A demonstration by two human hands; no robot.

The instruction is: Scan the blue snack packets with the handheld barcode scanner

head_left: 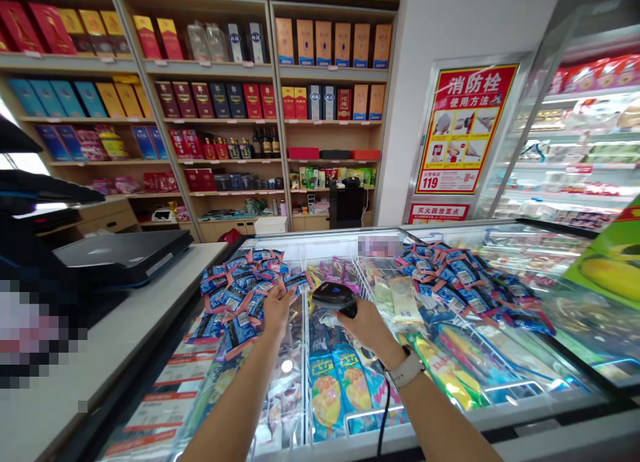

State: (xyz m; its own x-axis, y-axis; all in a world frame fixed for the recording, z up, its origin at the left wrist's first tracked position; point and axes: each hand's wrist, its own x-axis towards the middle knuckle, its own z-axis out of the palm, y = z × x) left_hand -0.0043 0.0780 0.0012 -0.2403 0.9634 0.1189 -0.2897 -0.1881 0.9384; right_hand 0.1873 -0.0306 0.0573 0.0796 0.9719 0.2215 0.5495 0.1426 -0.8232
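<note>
My right hand (364,325) is wrapped round the handle of a black barcode scanner (334,295), whose cord hangs down past the wrist. Opposite the scanner's head, my left hand (278,309) pinches a small blue snack packet (299,283) with pink edges. A pile of the same blue packets (240,292) lies left of it on the freezer's glass top. Another pile of blue packets (463,279) is spread over the glass to the right. Whether the scanner's beam falls on the held packet I cannot tell.
Beneath the glass, the chest freezer (300,442) holds wire baskets of wrapped ice creams (345,382). A white counter (100,335) with a black scale (123,252) stands at left. Shelves of boxes (215,99) line the back wall; a lit display fridge (585,142) is at right.
</note>
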